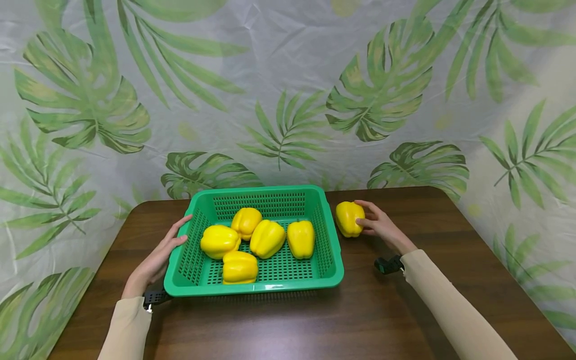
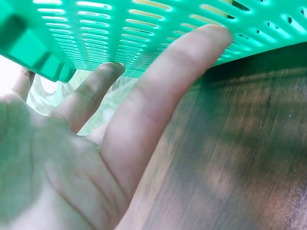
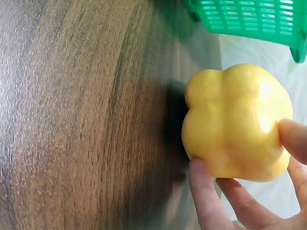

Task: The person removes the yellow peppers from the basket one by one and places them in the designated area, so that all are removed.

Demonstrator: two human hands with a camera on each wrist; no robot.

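Note:
A green plastic basket [image 1: 297, 286] with slotted walls stands on the table, holding several yellow bell peppers [image 1: 267, 239]. At its left side is my left hand [image 1: 155, 260], fingertips at the rim. The left wrist view shows that hand's fairly straight fingers [image 2: 144, 105] against the slotted outer wall [image 2: 115, 28]. To the right of the basket, my right hand [image 1: 382, 227] grips another yellow bell pepper [image 1: 348, 219] between thumb and fingers. In the right wrist view this pepper [image 3: 235, 124] shows its lobed end; whether it touches the table I cannot tell.
The dark brown wooden table [image 1: 288, 330] extends in front of the basket and to both sides. Behind it hangs a pale cloth [image 1: 288, 65] with green leaf prints. A black wrist device [image 1: 388, 265] sits at the right wrist, another [image 1: 155, 298] at the left.

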